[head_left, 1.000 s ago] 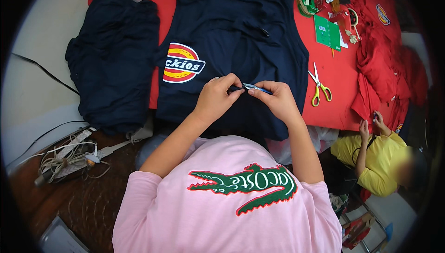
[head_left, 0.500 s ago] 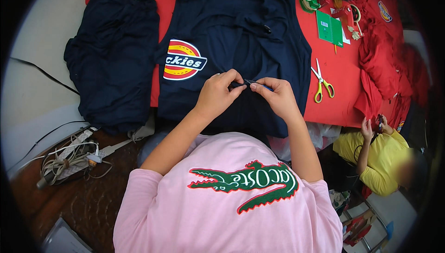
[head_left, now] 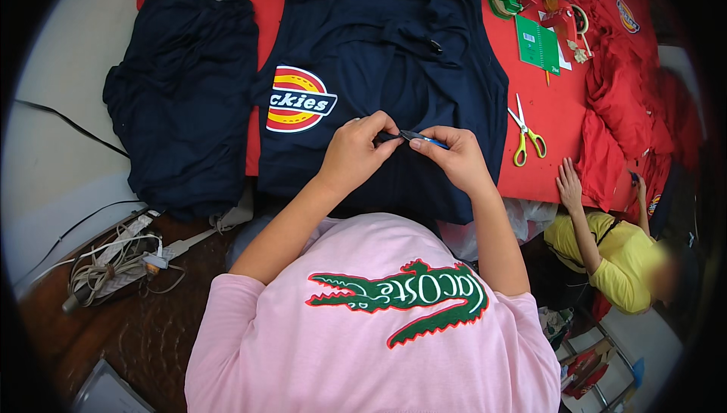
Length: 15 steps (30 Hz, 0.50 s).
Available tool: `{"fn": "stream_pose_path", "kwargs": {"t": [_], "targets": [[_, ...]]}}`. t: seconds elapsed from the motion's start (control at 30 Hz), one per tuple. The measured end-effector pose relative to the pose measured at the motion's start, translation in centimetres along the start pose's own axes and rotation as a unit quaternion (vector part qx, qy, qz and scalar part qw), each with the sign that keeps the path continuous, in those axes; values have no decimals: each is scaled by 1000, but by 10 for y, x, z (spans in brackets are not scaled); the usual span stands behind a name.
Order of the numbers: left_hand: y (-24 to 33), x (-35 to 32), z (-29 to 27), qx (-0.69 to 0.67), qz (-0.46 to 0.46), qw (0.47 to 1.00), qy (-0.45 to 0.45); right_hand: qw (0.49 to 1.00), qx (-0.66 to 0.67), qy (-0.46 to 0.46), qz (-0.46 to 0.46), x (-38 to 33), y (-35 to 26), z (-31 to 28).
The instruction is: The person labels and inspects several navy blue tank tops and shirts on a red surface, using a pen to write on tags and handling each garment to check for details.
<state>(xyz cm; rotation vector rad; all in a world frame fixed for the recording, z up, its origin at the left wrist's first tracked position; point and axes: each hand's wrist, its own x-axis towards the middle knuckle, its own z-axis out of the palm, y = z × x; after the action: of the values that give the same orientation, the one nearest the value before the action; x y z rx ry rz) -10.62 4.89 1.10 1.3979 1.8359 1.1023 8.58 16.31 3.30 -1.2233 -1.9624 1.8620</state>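
A navy sleeveless shirt (head_left: 379,57) with a round red and yellow patch (head_left: 299,100) lies flat on the red table (head_left: 556,114). My two hands meet over its lower middle. My right hand (head_left: 457,159) grips a small blue-handled tool (head_left: 422,139) with its tip pointing left. My left hand (head_left: 354,152) pinches a bit of the dark shirt fabric right at that tip. What lies between the fingertips is too small to make out.
Yellow-handled scissors (head_left: 525,134) lie right of the shirt. A pile of navy garments (head_left: 185,87) sits to the left and red garments (head_left: 628,72) to the right. A green notebook (head_left: 536,42) lies at the back. Another person in yellow (head_left: 606,250) touches the table edge. Cables (head_left: 113,261) lie lower left.
My hands stay joined over the shirt's lower middle and have only shifted slightly; the fingers keep working at the same spot.
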Motion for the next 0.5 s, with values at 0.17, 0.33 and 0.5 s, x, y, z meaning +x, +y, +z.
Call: {"fn": "stream_pose_path", "kwargs": {"t": [0.17, 0.33, 0.5], "targets": [[-3, 1, 1, -1, 11, 1000, 2, 1000, 10, -10, -13, 3, 9, 0], [0, 4, -1, -23, -10, 1000, 0, 994, -7, 103, -45, 6, 22, -21], [23, 63, -18, -42, 88, 995, 8, 925, -112, 363, -3, 19, 97, -125]]}}
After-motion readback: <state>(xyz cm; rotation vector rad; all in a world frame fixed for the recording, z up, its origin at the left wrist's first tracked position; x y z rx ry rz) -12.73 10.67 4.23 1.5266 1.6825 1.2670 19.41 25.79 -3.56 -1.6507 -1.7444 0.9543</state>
